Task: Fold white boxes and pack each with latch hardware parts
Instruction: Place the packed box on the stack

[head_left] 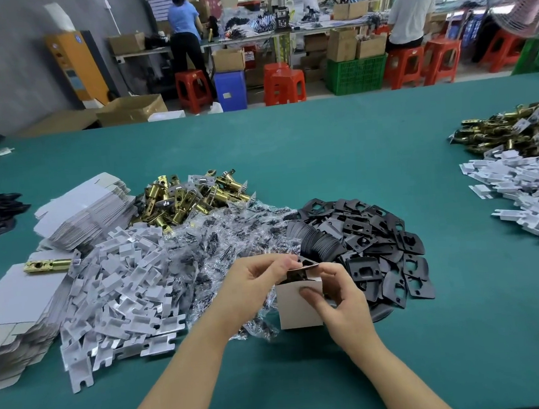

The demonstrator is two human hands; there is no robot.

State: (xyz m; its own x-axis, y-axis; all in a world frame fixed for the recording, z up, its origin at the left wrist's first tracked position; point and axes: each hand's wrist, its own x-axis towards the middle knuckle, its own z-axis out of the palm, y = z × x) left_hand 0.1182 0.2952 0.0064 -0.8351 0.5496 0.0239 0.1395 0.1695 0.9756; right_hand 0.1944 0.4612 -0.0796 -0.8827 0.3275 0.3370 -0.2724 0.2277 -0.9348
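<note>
A small white box (297,312) stands upright on the green table (307,378), its top open. My right hand (337,299) grips the box, thumb pressed on its front face. My left hand (255,281) pinches a black strike plate (305,265) at the box's mouth, partly inside. Behind the box lie a pile of black plates (371,238), clear bags of screws (219,243), white card inserts (123,287) and brass latch bolts (180,198). Flat unfolded white boxes (81,212) are stacked at the left.
One brass latch (47,265) lies on a second stack of flat boxes (15,308) at the left edge. More brass latches (510,130) and white inserts (531,190) are heaped at far right. People work at benches beyond the table.
</note>
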